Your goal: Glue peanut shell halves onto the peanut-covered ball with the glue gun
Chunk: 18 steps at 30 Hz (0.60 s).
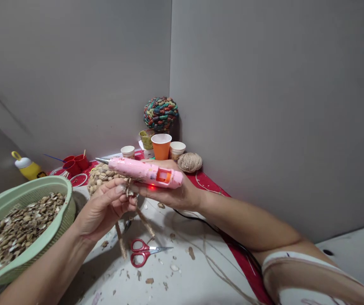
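My right hand point(169, 197) is wrapped round a pink hot glue gun point(131, 168), whose metal nozzle points left and whose red light glows underneath. Below the gun, my left hand point(107, 205) has its fingers pinched together at a small beige bit point(130, 189) too small to name. Behind the left hand sits a rounded form covered in pistachio shells point(99, 178), partly hidden by hand and gun. Two twine-wrapped sticks point(145, 222) stick out below the hands. Red-handled scissors point(144, 252) lie slightly open on the table in front.
A green basket of shells point(69, 197) stands at left. Behind are red cups point(81, 162), a yellow bottle point(29, 169), an orange cup point(161, 148), a twine ball point(190, 162) and a multicoloured ball point(161, 113). A black cord point(194, 218) and shell bits lie on the table.
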{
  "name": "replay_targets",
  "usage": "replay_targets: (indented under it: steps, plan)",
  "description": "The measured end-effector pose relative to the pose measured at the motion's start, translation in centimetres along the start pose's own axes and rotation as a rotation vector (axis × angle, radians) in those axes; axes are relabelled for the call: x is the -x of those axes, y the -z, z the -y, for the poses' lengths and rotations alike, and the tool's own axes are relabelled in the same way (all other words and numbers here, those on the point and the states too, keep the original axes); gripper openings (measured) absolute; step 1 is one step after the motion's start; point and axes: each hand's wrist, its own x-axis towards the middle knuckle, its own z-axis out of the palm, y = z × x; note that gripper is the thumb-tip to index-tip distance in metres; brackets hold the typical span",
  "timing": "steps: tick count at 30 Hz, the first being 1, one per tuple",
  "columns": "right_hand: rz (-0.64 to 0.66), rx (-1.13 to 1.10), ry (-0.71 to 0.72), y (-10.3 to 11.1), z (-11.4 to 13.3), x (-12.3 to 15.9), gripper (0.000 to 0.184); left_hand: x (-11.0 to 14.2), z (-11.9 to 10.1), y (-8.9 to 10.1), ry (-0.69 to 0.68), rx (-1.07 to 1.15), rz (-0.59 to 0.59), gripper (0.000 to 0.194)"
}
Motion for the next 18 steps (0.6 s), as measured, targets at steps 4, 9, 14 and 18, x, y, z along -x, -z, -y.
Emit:
replay_targets:
  steps: [4,9,14,18]
  plan:
    - [0.035,0.067,0.055,0.21,-0.16,0.14,0.017,0.0,-0.03,-0.01,-0.007,-0.003,0.002,0.03]
    - [0.051,0.178,0.095,0.21,-0.84,0.21,0.018,0.19,-0.09,-0.3,-0.005,0.013,0.038,0.029]
    - [0.048,0.182,0.184,0.41,-0.81,0.04,0.021,0.22,-0.14,-0.49,-0.006,0.007,0.028,0.027]
    - [0.058,0.131,0.163,0.43,-0.19,-0.03,0.025,0.18,-0.05,-0.66,-0.012,-0.01,0.041,0.023]
